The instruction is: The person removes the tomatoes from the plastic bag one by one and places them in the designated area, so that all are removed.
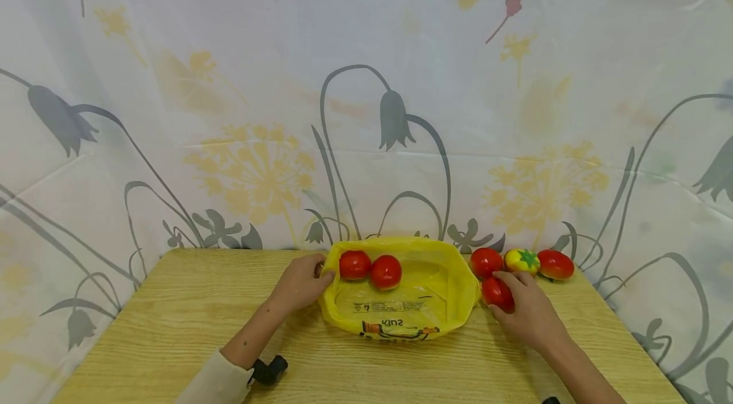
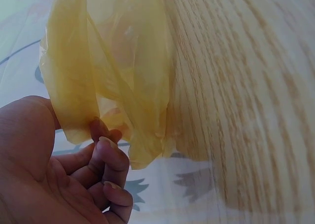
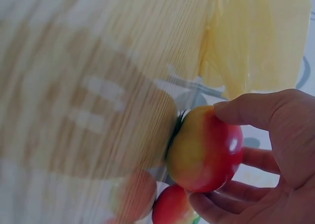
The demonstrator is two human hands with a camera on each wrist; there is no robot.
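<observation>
Pale sheeting printed with grey bellflowers and yellow blooms [image 1: 366,22] hangs behind a light wood-grain table [image 1: 172,321], on which we find a yellow plastic bag [image 1: 458,283] with its mouth spread upward. We see the left hand [image 1: 303,283] pinching the bag's left rim between thumb and fingers, presumably because such thin film would sag or slide without an anchor. Two glossy red, tomato-like fruits [image 1: 386,272] lie inside, towards that same end. Just beyond the bag's right side, the right hand [image 1: 529,315] grasps a round red fruit with a yellow flush [image 1: 497,294], thumb on one side and fingers curled round the other, a hold that we judge suits its smooth, rounded skin. We cannot tell whether it bears on the wood or is slightly raised. Near it, by the far edge, sit a red round fruit [image 1: 487,263], a yellow fruit with a green star-shaped top [image 1: 522,260] and a red oval fruit [image 1: 555,264] (all three bunched together, probably to stay within easy reach).
</observation>
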